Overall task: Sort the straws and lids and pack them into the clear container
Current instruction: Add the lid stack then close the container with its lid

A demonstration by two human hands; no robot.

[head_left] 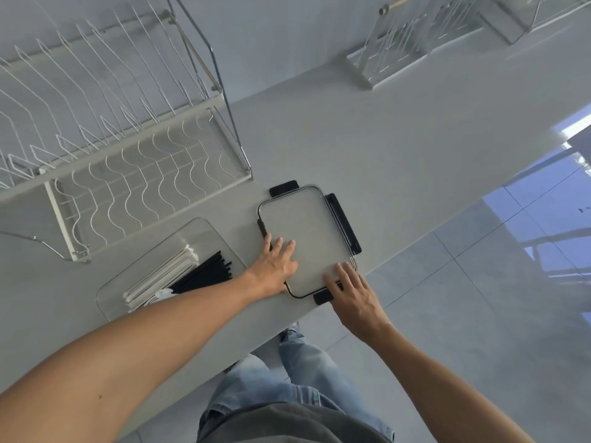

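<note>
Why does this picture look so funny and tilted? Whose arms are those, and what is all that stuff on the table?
There is no machine here. A person wears a camera on their head, so you look down past their own arms and jeans, and the picture tilts when the head tilts.

Both hands lie flat on a clear lid with black clips, at the edge of the white table. The left hand presses its near left side, and the right hand touches its near corner. Neither hand holds anything.

Beside the lid sits a clear container with white straws and black straws lying side by side in it. Behind it stands a white wire dish rack. Another rack stands farther back.
</note>
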